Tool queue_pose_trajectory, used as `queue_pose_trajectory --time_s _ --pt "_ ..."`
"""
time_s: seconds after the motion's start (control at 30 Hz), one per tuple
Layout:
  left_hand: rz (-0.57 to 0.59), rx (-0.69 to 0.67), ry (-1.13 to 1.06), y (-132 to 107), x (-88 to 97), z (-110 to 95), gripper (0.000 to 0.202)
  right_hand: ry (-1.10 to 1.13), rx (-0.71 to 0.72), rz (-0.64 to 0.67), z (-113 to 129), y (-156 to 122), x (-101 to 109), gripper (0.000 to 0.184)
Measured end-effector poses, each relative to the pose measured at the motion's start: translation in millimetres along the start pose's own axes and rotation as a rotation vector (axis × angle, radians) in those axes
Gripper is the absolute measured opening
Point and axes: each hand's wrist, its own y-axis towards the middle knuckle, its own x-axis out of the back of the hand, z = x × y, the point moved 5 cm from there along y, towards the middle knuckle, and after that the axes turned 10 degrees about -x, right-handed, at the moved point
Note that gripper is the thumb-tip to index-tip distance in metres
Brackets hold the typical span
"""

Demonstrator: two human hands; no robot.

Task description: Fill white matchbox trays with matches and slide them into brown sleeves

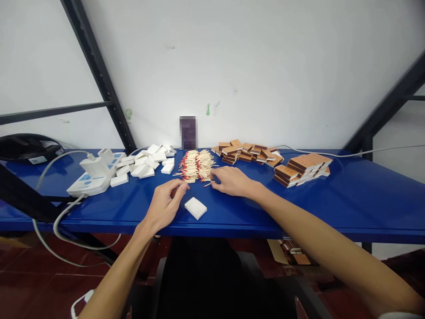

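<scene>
A heap of loose wooden matches (197, 165) with red heads lies on the blue table, in front of both hands. My right hand (230, 180) is at the heap's front right corner, thumb and fingers closing on a single match (207, 184) whose red head points left. At the front left of the heap is my left hand (167, 200), its fingers curled and the thumb close to the forefinger. Whatever lies between those fingertips is too small to make out. Between the hands, nearer the front edge, a white inner matchbox tray (195, 208) rests on the table.
White matchbox trays (146, 161) are heaped left of the matches, beside a power strip (93, 177) with cables. Brown matchbox sleeves (247, 152) lie at the back right, and stacked matchboxes (302, 168) stand farther right. A dark pixelated upright thing (188, 133) leans at the wall.
</scene>
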Motion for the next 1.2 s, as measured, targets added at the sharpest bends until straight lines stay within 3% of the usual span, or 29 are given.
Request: queue_pose_trajectory --time_s 0.13,0.33,0.57,0.8,1.2 --pt "-0.028 0.016 -0.032 -12.1 6.9 -1.8 0.029 0.04 0.025 0.028 -2.1 1.6 -4.8 0.012" --pt "0.215 -0.044 0.254 -10.4 -0.5 -0.7 0.027 0.045 0.06 0.02 -0.1 -2.1 -1.1 0.01" --pt "0.162 0.097 0.525 -7.4 -0.3 4.2 0.029 0.079 -0.068 -0.193 3.1 6.4 7.3 0.025" --pt "0.235 0.049 0.525 -9.0 -7.0 6.4 0.036 0.03 -0.155 -0.174 13.6 31.3 -2.8 0.027" --pt "0.278 0.02 0.465 -9.9 -9.4 5.4 0.036 0.121 -0.153 -0.129 10.9 32.6 -3.2 0.015"
